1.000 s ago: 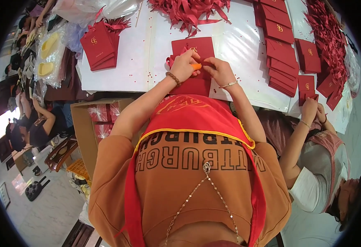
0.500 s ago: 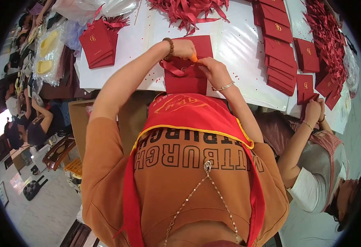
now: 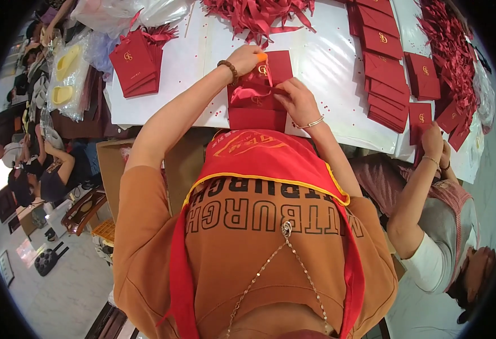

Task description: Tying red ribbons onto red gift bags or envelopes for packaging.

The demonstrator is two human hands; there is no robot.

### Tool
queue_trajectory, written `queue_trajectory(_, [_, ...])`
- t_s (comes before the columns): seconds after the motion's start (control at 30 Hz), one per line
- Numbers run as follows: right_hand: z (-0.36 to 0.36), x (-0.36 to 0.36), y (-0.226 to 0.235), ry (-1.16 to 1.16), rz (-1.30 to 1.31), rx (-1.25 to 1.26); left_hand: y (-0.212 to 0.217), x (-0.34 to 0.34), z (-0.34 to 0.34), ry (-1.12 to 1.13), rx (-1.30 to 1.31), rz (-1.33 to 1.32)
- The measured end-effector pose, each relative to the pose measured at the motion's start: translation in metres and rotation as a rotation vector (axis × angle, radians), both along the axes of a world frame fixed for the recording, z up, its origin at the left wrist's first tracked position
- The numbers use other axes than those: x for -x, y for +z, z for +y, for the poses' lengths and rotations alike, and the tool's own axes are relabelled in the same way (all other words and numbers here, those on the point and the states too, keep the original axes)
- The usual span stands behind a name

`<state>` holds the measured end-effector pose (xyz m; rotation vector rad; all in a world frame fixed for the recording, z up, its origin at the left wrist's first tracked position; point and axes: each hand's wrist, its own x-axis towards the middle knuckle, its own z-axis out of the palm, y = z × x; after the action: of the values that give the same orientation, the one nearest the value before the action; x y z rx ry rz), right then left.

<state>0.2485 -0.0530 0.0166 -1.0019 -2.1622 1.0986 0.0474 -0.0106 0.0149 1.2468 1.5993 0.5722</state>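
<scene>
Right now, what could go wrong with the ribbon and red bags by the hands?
The ribbon lies slack beside the right hand, so it might twist or slip. The lower red bag sits at the near edge of the table and could slide off if nudged. The left hand is close to the ribbon pile and may snag a loose strand.

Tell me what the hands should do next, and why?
Perhaps the right hand should gently pull the red ribbon snug, because its fingertips are at the ribbon, which lies loosely over the red paper packet.
</scene>
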Motion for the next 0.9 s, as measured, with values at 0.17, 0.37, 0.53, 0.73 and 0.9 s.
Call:
queue_trajectory(0.17, [-0.003, 0.006, 0.007, -0.138, -0.058, -0.423, 0.0, -0.008, -0.001, 0.017, 0.159, -0.035])
queue_trajectory(0.37, [-0.008, 0.006, -0.01, -0.077, 0.197, 0.085, -0.007, -0.004, 0.001, -0.07, 0.086, 0.082])
queue_trajectory(0.53, [-0.013, 0.006, -0.015, -0.095, 0.267, 0.308, 0.004, 0.004, -0.003, -0.047, 0.221, -0.259])
queue_trajectory(0.73, [-0.016, 0.011, -0.01, -0.091, 0.313, 0.357, 0.025, -0.004, -0.01, 0.058, 0.358, -0.431])
queue_trajectory(0.9, [-0.015, 0.01, -0.009, -0.077, 0.278, 0.427, 0.022, 0.001, 0.001, 0.217, 0.258, -0.585])
